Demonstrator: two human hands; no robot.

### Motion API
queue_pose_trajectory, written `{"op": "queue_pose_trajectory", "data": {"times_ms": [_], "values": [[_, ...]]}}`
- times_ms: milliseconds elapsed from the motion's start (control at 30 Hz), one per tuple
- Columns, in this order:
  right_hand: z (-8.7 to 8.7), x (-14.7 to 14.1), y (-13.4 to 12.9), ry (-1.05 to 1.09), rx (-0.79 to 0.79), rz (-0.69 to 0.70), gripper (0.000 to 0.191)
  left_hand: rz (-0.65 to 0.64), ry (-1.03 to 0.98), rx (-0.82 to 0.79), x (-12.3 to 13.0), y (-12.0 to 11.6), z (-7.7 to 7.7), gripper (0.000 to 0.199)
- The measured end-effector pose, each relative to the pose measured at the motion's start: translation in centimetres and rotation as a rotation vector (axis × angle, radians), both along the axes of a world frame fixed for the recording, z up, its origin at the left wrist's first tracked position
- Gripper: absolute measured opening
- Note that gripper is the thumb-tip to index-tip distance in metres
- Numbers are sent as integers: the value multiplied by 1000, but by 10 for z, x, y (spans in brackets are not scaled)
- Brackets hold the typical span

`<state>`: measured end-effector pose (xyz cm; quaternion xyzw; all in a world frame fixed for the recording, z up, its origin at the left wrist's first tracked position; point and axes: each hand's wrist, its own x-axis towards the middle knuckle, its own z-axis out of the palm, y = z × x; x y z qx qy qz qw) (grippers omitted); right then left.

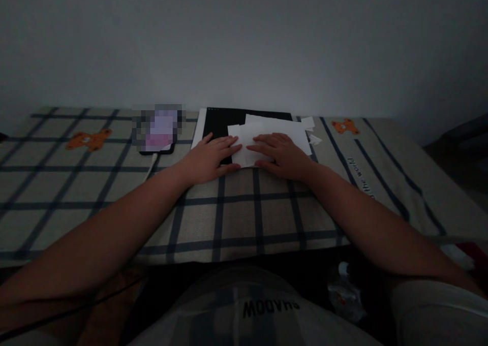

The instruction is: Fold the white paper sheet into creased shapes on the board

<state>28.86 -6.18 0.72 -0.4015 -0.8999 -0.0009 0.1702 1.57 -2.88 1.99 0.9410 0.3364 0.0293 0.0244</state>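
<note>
A piece of white paper (247,133) with a faint upright crease lies on the table in front of me. My left hand (211,157) rests over its left part, palm down with fingers spread. From the other side my right hand (280,155) lies flat on the paper, its fingers pointing left. Another white sheet (299,131) reaches out to the right, behind and beside the right hand. Under the papers is a flat black item (226,116) with a white strip along its left edge; its kind is unclear.
A phone (162,130) with a blurred lit screen and a white cable (151,165) lies to the left. Small paper scraps (314,140) sit right of the sheets. A checked tablecloth (236,219) covers the table, which meets a wall (244,46). Below right is a plastic bag (345,297).
</note>
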Motion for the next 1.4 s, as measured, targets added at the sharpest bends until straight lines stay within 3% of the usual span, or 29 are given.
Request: {"op": "queue_pose_trajectory", "data": {"times_ms": [200,467,600,800,1133,1400], "values": [[-5,6,7,24,-57,-69,57,-20,-26,8,-2,0,2,74],[-3,6,11,35,-84,-82,58,-247,-267,-26,-3,5,5,36],[-2,8,7,12,-34,-89,53,-219,-271,7,-4,2,5,39],[2,6,3,47,-55,56,44,-168,-249,16,-4,1,5,41],[3,5,2,73,-72,87,33,-271,-290,-8,-5,0,7,36],[5,7,3,108,-116,84,40,-291,-317,-13,-7,2,5,32]]}}
